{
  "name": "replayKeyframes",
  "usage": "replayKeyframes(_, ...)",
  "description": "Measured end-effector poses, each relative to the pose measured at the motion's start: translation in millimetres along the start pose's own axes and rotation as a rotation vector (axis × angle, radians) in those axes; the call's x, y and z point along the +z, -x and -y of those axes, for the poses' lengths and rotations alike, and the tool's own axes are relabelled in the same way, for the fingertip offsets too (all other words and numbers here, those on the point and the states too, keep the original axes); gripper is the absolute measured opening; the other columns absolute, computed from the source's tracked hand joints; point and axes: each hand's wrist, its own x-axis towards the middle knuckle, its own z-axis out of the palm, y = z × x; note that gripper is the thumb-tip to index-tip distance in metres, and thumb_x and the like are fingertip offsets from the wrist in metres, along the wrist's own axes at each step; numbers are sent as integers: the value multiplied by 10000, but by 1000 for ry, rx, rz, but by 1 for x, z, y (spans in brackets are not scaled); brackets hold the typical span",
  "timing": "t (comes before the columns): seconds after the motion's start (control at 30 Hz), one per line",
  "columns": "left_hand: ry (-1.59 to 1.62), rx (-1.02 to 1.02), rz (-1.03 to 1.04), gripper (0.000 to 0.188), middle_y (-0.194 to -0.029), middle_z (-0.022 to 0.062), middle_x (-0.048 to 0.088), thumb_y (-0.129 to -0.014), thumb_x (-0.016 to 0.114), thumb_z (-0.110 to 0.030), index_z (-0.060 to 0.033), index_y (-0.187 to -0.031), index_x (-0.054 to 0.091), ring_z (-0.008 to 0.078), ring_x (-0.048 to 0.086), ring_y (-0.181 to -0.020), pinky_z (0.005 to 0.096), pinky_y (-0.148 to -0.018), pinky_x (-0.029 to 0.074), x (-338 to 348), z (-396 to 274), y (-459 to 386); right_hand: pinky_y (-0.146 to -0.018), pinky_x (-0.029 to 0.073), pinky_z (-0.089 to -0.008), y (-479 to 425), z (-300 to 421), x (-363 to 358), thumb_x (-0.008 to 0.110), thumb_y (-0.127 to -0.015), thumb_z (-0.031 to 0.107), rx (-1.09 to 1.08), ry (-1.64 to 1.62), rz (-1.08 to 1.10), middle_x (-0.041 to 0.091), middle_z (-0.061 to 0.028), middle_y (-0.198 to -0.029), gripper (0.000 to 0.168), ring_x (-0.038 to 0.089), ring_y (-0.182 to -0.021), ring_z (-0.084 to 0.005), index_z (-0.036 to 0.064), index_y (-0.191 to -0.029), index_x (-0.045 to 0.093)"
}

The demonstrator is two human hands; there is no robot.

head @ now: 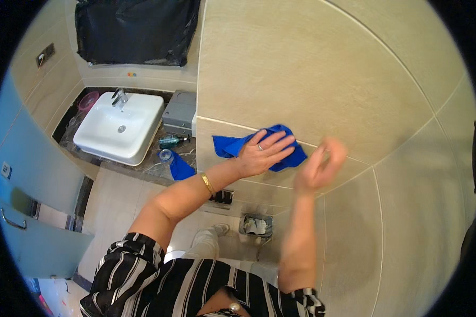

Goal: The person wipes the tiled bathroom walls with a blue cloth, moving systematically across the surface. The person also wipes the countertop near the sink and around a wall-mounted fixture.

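Note:
My left hand [266, 153], with a ring and a gold bracelet, presses a blue cloth [227, 146] flat against the beige tiled wall [317, 71]. Its fingers are spread over the cloth, which spans a grout line and sticks out on both sides of the palm. To the right of the cloth, my right hand [321, 164] is raised close to the wall. It is blurred, its fingers bent with a gap at the thumb, and nothing shows in it. Whether it touches the tiles I cannot tell.
At left, a white washbasin [142, 115] sits on a dark marble counter [152, 168]. Beside it are a grey box [179, 111], a pump bottle [172, 140], a glass [165, 155] and another blue cloth [181, 167]. A waste bin [244, 226] stands low by the wall.

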Motion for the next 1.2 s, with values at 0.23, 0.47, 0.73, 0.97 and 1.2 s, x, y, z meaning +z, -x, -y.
replayKeyframes(0.23,172,-199,-146,405,-1465,145,446,-855,634,-196,-128,-1255,630,346,381,-1363,530,-1081,267,-7,-17,-20,-928,459,-375,85,13,7,522,-975,154,546,-65,182,408,-191,-1347,399,491,-1156,-284,-39,-1323,487)
replayKeyframes(0.47,251,-28,-362,300,-1284,175,597,-809,611,-32,-50,-1098,686,359,589,-1149,439,-952,450,-63,28,-67,-939,446,-430,28,-3,34,701,-822,80,19,306,210,497,-193,-1260,470,492,-1126,-358,61,-1280,597)
replayKeyframes(0.73,-112,22,-240,368,-1394,113,534,-901,591,-234,-85,-1236,620,313,450,-1333,451,-1128,260,-52,40,-102,-1083,352,-478,25,-50,9,565,-904,69,61,407,-15,495,-245,-1372,370,442,-1304,-402,-31,-1260,583)
replayKeyframes(0.97,-72,42,-251,392,-1387,116,544,-927,571,-296,-86,-1256,601,325,448,-1335,460,-1130,262,-52,44,-98,-1070,313,-542,-33,-52,20,632,-840,140,-374,454,246,548,-59,-1370,366,475,-1309,-288,160,-1205,659)
replayKeyframes(1.2,-90,12,-252,409,-1410,112,523,-928,578,-302,-102,-1285,578,322,440,-1342,465,-1123,274,-47,40,-99,-1110,219,-586,-9,-63,34,582,-860,237,-245,542,72,511,-110,-1394,418,428,-1324,-351,118,-1260,614)
